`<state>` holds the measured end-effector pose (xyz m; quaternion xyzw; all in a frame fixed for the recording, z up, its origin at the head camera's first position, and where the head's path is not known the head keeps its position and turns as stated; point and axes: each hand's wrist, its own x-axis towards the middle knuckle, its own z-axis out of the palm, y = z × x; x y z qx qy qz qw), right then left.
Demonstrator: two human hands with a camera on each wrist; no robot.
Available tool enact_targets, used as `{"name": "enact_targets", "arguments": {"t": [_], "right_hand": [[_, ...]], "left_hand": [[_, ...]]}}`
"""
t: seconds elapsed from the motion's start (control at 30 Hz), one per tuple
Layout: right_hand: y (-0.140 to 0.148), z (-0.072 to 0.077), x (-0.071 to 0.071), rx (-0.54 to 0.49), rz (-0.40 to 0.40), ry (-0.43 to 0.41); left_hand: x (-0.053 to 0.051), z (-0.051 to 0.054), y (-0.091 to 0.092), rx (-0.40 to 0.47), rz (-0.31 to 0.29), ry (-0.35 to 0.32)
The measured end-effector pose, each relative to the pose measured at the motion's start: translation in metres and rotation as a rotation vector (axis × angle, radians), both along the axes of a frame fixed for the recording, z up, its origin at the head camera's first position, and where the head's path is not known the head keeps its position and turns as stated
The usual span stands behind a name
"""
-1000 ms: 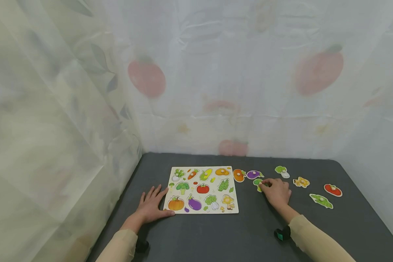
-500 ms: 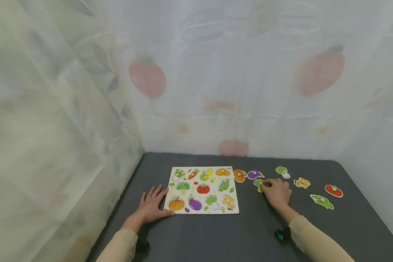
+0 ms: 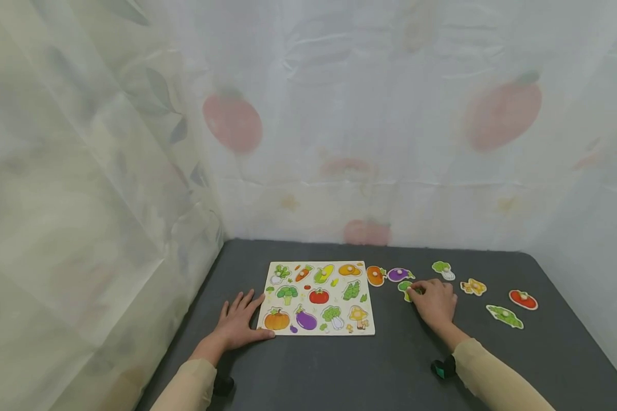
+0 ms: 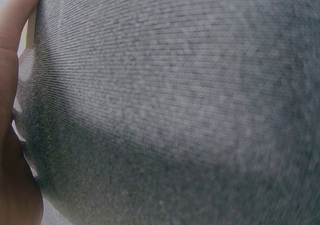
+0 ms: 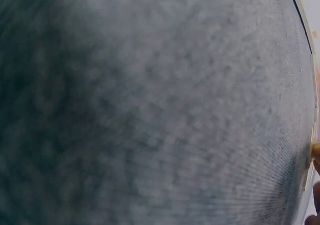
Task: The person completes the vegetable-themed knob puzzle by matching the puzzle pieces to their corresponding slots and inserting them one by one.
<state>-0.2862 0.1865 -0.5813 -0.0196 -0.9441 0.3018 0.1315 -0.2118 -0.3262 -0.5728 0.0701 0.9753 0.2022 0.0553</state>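
A cream vegetable puzzle board (image 3: 365,285) lies flat on the dark grey table. My left hand (image 3: 235,325) rests at its left edge, fingers spread, with the thumb by the near left corner. To the right of the board, my right hand (image 3: 434,302) pinches a green broccoli puzzle piece (image 3: 403,286) on the table between thumb and forefinger; the hand partly covers it. Just beyond are an orange pumpkin piece (image 3: 375,276), against the board's edge, and a purple eggplant piece (image 3: 398,274). Only slivers of the hands show at the edges of the wrist views.
Farther right lie a leafy green cabbage piece (image 3: 443,270), a yellow mushroom piece (image 3: 474,286), a pea pod piece (image 3: 504,316) and a tomato piece (image 3: 523,299). A printed curtain (image 3: 298,114) hangs behind and on both sides of the table (image 3: 308,377).
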Motion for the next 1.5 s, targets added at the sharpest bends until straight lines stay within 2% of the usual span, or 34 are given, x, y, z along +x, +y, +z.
{"name": "enact_targets", "arguments": {"t": [0.17,0.33,0.5,0.67,0.8,0.97,1.13,1.5], "right_hand": [[-0.003,0.005,-0.003,-0.007,0.008,0.031],[-0.019,0.020,-0.008,-0.031,0.034,0.088],[-0.053,0.036,-0.010,-0.067,0.104,0.080],[-0.096,0.041,-0.012,-0.081,0.196,0.061],[-0.132,0.044,-0.010,-0.105,0.275,0.054],[-0.172,0.044,-0.008,-0.099,0.350,0.050],[-0.201,0.037,-0.007,-0.055,0.376,0.036],[-0.238,0.031,-0.007,0.000,0.419,0.022]], "left_hand": [[0.000,-0.002,-0.001,0.000,-0.001,0.002],[0.002,-0.002,0.000,0.012,0.001,0.039],[0.003,0.000,0.001,-0.009,-0.001,0.031],[0.003,0.002,0.002,-0.059,0.013,0.000],[0.003,0.003,0.002,-0.063,0.017,-0.007],[0.002,0.003,0.002,-0.067,0.016,-0.007],[0.002,0.003,0.003,-0.072,0.016,-0.012],[-0.001,-0.006,0.000,-0.046,0.026,0.002]]}}
